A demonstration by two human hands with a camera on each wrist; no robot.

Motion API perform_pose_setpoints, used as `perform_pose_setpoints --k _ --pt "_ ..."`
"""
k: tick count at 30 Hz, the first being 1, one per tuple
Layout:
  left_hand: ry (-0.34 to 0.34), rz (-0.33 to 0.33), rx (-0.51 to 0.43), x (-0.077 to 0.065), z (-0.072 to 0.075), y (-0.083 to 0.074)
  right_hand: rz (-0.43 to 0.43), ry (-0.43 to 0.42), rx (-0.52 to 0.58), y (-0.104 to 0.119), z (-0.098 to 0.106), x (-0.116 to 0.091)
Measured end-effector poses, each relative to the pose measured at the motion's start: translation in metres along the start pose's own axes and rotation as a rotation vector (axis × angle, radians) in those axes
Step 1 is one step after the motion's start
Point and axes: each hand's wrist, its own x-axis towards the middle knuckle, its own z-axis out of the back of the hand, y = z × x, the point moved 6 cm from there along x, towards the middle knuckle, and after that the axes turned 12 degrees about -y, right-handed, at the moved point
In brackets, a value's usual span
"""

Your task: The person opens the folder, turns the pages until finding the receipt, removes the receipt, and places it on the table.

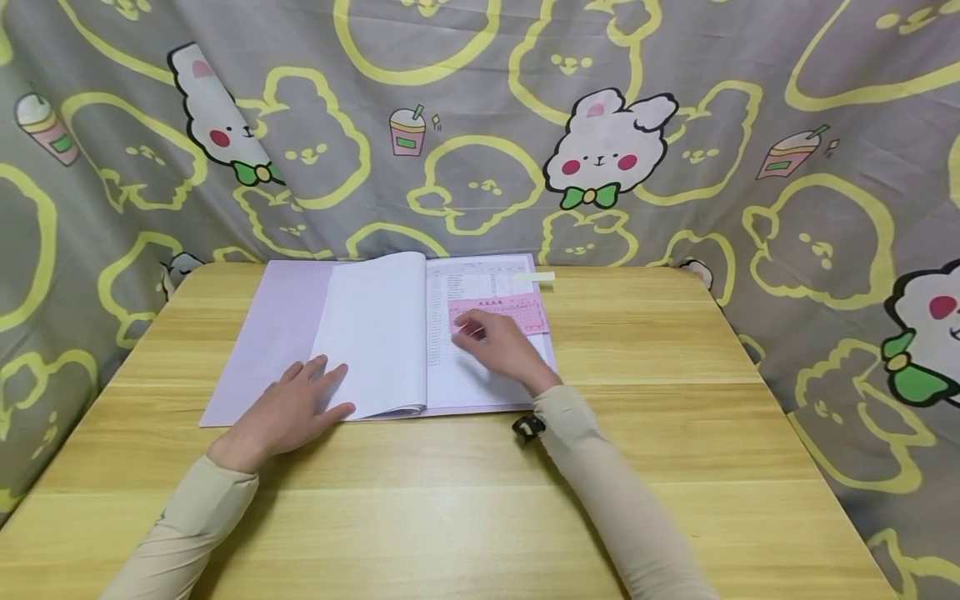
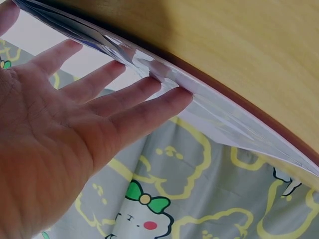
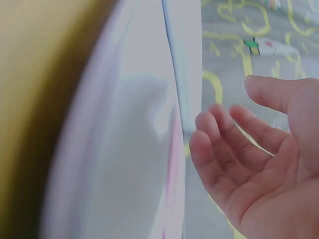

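Note:
A folder with a pale purple cover (image 1: 273,325) lies open on the table. Its turned white page (image 1: 378,325) is on the left, and a printed sheet (image 1: 480,383) faces it on the right. Across that sheet lies a pink printed slip (image 1: 517,317). My left hand (image 1: 288,408) rests with spread fingers on the lower left of the white page and the cover. Over the left part of the pink slip hovers my right hand (image 1: 498,343), its fingers loosely bent. The right wrist view shows nothing between the fingers and thumb (image 3: 266,94).
A pale yellow tab (image 1: 543,277) sticks out past the folder's right edge. The wooden table (image 1: 660,333) extends on both sides and in front. Behind it hangs a grey patterned curtain (image 1: 495,108). A black object (image 1: 528,428) is on the right wrist.

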Motion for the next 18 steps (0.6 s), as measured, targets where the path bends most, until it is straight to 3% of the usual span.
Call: perform_pose_setpoints --k 11,18 --pt "0.000 0.007 0.002 0.000 -0.001 0.000 -0.155 -0.132 -0.052 -0.046 0.083 0.012" --pt "0.004 0.006 0.004 0.001 -0.001 0.000 -0.239 -0.197 -0.097 -0.078 0.108 0.010"
